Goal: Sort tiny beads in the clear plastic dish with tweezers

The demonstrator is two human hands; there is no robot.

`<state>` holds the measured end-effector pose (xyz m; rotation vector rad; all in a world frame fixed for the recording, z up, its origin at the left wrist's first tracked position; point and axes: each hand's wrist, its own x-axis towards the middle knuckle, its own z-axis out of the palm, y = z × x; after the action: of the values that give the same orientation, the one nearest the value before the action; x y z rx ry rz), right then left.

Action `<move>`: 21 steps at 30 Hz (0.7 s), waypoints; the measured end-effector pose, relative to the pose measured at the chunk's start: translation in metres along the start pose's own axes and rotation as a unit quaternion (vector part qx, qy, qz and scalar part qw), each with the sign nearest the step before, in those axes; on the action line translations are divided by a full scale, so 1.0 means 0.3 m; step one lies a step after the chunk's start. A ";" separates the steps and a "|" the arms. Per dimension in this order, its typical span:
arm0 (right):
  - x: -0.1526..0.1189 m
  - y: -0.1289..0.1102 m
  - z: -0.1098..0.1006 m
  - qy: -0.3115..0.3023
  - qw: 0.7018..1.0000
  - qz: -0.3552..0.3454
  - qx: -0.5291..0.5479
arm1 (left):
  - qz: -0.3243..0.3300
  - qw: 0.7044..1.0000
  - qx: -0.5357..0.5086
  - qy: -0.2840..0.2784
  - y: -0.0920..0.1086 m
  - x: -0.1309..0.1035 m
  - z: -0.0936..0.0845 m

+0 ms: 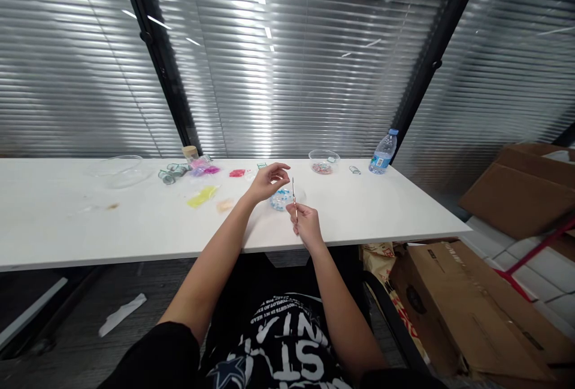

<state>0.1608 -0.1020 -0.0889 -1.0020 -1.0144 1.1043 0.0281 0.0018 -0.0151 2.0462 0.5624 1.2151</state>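
In the right grip [308, 222]: one slender metal tool [294, 196], near-upright, clamped between thumb and fingers. To its left: left grip [268, 183], fingers curled; whether closed on anything, cannot tell. Between the grips, on the worktop [350, 209]: clear dish [302, 196], small blue pieces [280, 199]. Beyond, right: second clear bowl [316, 158]; capped bottle [383, 154].

Bright, diffuse light washes the counter [350, 215] nearly white, leaving soft shadows. Reflected light streaks and a glaring vertical band cross the blinds [350, 89]. The floor [171, 284] is dim; wide-angle distortion stretches the edges, and small details blur.
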 end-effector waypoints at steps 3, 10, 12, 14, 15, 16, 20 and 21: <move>0.005 0.003 -0.005 0.027 0.998 0.021 0.052 | 0.000 1.000 0.011 0.010 -0.007 0.003 -0.007; 0.009 0.001 -0.012 0.058 0.993 0.021 0.105 | -0.008 1.000 0.005 0.022 -0.031 0.009 -0.017; 0.008 0.001 -0.012 0.059 0.992 0.020 0.108 | -0.006 1.000 0.009 0.022 -0.035 0.010 -0.017; 0.008 0.001 -0.012 0.058 0.992 0.023 0.108 | -0.003 1.000 0.017 0.023 -0.037 0.011 -0.018; 0.008 0.001 -0.012 0.058 0.992 0.024 0.107 | 0.000 0.999 0.023 0.025 -0.036 0.011 -0.018; 0.008 0.002 -0.012 0.058 0.992 0.025 0.107 | 0.003 0.999 0.032 0.028 -0.034 0.010 -0.019; 0.009 0.003 -0.011 0.061 0.993 0.021 0.103 | 0.019 0.993 0.116 0.027 -0.020 0.008 -0.027; 0.009 0.003 -0.010 0.061 0.993 0.020 0.103 | 0.018 0.989 0.143 0.024 -0.017 0.010 -0.030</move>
<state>0.1640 -0.0995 -0.0900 -0.9152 -0.7680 1.1409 0.0214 0.0103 -0.0143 2.2764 0.7629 1.2670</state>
